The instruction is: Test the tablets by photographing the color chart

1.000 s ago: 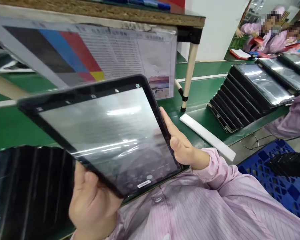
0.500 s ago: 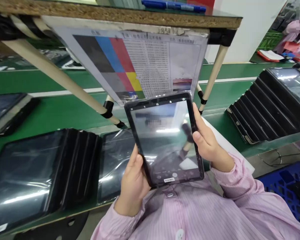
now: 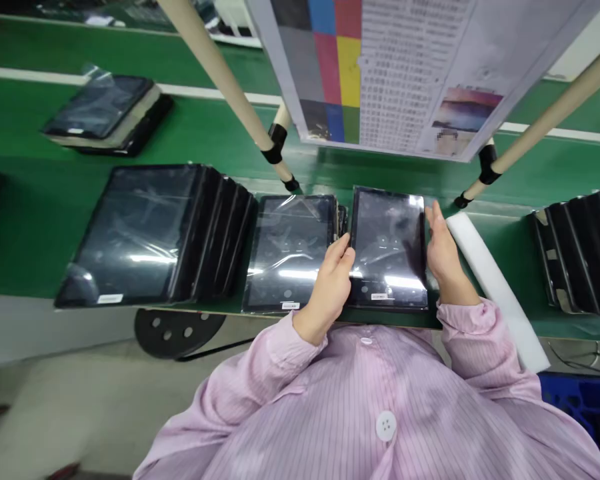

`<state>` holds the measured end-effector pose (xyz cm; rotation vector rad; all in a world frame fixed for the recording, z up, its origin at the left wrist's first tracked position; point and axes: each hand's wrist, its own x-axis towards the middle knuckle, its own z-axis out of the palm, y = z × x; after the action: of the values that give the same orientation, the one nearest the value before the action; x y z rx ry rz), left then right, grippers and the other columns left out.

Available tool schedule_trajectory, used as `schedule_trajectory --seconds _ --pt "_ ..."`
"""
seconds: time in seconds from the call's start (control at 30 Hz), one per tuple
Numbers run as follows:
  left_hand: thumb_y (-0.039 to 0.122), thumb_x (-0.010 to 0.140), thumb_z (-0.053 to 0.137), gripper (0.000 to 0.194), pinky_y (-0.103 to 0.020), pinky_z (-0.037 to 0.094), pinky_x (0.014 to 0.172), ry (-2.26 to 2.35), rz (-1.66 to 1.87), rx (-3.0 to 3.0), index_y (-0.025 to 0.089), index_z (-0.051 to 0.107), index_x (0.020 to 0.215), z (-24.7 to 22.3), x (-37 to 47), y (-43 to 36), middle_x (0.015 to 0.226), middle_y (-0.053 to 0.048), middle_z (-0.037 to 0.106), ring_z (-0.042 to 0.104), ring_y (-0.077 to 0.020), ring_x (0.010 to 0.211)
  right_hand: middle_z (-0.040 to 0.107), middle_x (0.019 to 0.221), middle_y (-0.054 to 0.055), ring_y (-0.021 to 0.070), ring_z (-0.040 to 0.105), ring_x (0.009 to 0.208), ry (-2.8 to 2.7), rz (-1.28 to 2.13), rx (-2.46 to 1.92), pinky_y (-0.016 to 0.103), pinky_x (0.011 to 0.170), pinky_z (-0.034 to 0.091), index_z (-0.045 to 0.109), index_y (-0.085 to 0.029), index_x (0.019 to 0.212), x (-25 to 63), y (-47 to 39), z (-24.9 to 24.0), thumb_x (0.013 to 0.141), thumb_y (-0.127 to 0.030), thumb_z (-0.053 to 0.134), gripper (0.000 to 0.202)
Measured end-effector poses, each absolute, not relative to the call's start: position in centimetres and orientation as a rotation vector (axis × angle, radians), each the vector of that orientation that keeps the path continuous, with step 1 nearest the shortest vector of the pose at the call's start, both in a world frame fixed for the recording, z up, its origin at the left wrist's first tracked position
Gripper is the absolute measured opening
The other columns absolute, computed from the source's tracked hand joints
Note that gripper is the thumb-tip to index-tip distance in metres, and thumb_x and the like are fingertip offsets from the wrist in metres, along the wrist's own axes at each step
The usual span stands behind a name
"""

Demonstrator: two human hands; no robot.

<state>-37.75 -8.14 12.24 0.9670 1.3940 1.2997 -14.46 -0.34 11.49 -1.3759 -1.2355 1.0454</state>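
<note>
A black tablet with a dark, glossy screen and a small white label lies face up at the front of the green bench. Along its left edge is my left hand, its fingers stretched out and resting by the side. My right hand stands beside the right edge, open, fingers straight and pointing away from me. Neither hand is wrapped round the tablet. Left of my left hand lies another tablet in clear film, with more dark edges showing beneath its right side.
A leaning row of several tablets lies on the left, with another stack behind. More tablets lean at the right. A white foam strip juts past the bench edge. The colour chart hangs between pale posts.
The tablet has come down from in front of the chart onto the bench, and its lit screen is now dark. Both hands have loosened from its sides. The view has tilted downward.
</note>
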Motion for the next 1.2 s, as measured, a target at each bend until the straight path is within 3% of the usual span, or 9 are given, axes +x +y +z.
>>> schedule_trajectory --seconds 0.07,0.17,0.27,0.43,0.5,0.67,0.9,1.2 --pt "0.059 0.100 0.061 0.054 -0.049 0.039 0.129 1.435 1.347 1.146 0.029 0.065 0.146 12.6 -38.7 -9.0 0.159 -0.010 0.055 0.052 -0.0269 0.150 0.037 0.175 0.004 0.0290 0.025 0.167 -1.450 0.864 -1.410 0.060 0.138 0.007 0.048 -0.033 0.162 -14.3 -1.1 12.4 0.094 -0.089 0.041 0.088" --pt "0.056 0.105 0.053 0.055 -0.046 0.049 0.119 1.480 1.396 1.411 0.031 0.056 0.154 13.9 -41.2 -10.7 0.153 -0.011 0.052 0.055 -0.0258 0.141 0.038 0.175 -0.005 0.0378 0.015 0.168 -1.823 0.644 -1.359 0.068 0.134 -0.001 0.074 -0.041 0.135 -14.8 -2.6 14.4 0.101 -0.077 0.045 0.058" --pt "0.043 0.106 0.051 0.045 -0.049 0.049 0.115 1.761 1.323 1.658 0.028 0.065 0.146 15.1 -44.3 -11.6 0.139 -0.012 0.053 0.053 -0.0282 0.132 0.043 0.172 -0.009 0.0452 0.015 0.166 -2.099 0.565 -1.329 0.076 0.129 -0.002 0.083 -0.043 0.117 -16.0 -3.9 15.6 0.103 -0.068 0.049 0.045" --pt "0.024 0.099 0.054 0.040 -0.060 0.041 0.112 2.182 1.053 1.873 0.025 0.078 0.130 14.9 -47.7 -11.2 0.134 -0.017 0.050 0.046 -0.0355 0.124 0.036 0.175 -0.010 0.0450 0.020 0.164 -2.153 0.495 -1.348 0.079 0.127 0.005 0.078 -0.045 0.127 -17.1 -4.7 16.0 0.106 -0.065 0.043 0.046" --pt "0.024 0.098 0.054 0.041 -0.065 0.038 0.111 2.236 0.949 1.887 0.026 0.079 0.130 14.4 -48.1 -10.8 0.135 -0.018 0.049 0.043 -0.0388 0.126 0.034 0.176 -0.009 0.0437 0.021 0.164 -2.076 0.473 -1.332 0.076 0.129 0.008 0.075 -0.045 0.134 -16.9 -5.0 16.3 0.107 -0.063 0.040 0.048" --pt "0.028 0.097 0.060 0.040 -0.074 0.033 0.106 2.212 0.813 1.884 0.027 0.079 0.132 13.8 -48.1 -10.5 0.136 -0.021 0.050 0.044 -0.0462 0.126 0.044 0.171 -0.003 0.0415 0.030 0.161 -1.955 0.387 -1.417 0.071 0.130 0.014 0.074 -0.041 0.136 -15.5 -6.1 16.6 0.108 -0.058 0.040 0.047" --pt "0.031 0.104 0.050 0.043 -0.065 0.040 0.106 2.184 0.630 1.994 0.022 0.076 0.137 15.0 -46.9 -11.5 0.141 -0.024 0.047 0.045 -0.0426 0.126 0.054 0.163 0.003 0.0393 0.039 0.156 -2.037 0.069 -1.617 0.069 0.124 0.028 0.086 -0.031 0.108 -13.9 -7.8 14.9 0.111 -0.053 0.035 0.055" --pt "0.026 0.102 0.056 0.038 -0.062 0.042 0.101 2.169 0.653 2.068 0.027 0.080 0.131 15.0 -45.6 -11.5 0.136 -0.020 0.049 0.048 -0.0389 0.118 0.053 0.163 0.005 0.0398 0.047 0.151 -2.008 0.106 -1.517 0.069 0.121 0.032 0.084 -0.032 0.117 -13.6 -7.5 14.1 0.111 -0.051 0.039 0.049"
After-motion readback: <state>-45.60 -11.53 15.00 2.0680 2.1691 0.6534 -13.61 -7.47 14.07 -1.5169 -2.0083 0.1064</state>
